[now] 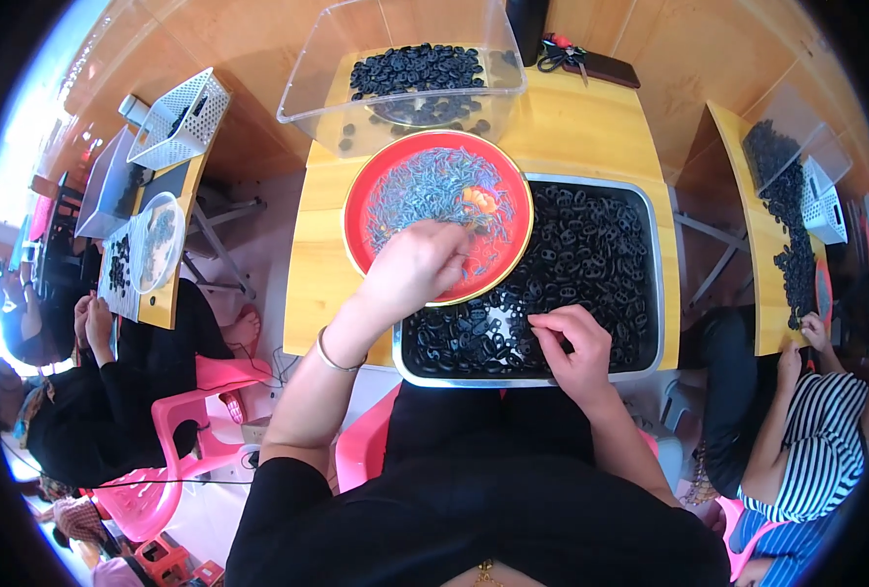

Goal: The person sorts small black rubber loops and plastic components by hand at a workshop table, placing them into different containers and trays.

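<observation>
My left hand [417,259] is bent over a red bowl [356,210] with a gold rim, its fingers curled down into many thin blue-grey slivers [410,186]. The hand itself hides its fingertips and whatever they hold. Under the bowl's lower right side lies a metal tray [657,293] of small black plastic pieces with holes [591,249]. My right hand [579,354] is over the tray's near edge, thumb and forefinger pinched at a small black piece. Beside these fingertips a patch of bare tray bottom shows.
Behind the bowl stands a clear plastic bin [307,108] with more black pieces. Scissors [562,57] and a dark case [611,70] lie at the table's far edge. People work at side tables left [185,230] and right [738,196]. Pink chairs [175,421] stand close by.
</observation>
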The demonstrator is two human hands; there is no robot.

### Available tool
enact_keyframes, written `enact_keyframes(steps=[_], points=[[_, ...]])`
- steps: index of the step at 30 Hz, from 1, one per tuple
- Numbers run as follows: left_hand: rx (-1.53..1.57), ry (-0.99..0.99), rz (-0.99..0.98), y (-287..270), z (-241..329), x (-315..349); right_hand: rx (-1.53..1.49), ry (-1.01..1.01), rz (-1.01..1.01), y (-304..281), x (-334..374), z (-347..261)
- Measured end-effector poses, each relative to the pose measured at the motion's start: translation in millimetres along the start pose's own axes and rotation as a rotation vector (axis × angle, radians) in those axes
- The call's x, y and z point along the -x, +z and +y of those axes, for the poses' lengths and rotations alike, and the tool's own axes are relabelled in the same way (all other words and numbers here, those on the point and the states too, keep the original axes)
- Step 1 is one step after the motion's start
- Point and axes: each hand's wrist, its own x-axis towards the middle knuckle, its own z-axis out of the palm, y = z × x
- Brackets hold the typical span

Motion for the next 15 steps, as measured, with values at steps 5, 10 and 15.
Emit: enact_keyframes(steps=[5,10,15], points=[[0.518,-0.301,0.054,-3.6,13.6,13.6,-0.078,-0.015,-0.033,4.1,-32.5,-14.0],[0.745,-0.403,0.202,6.6,24.5,26.5,-0.097,0.014,-0.168,20.6,-70.7,-28.4],[0.795,-0.457,0.364,11.8,25.5,31.1,-0.19,0.049,-0.24,36.2,-84.4,-30.7]])
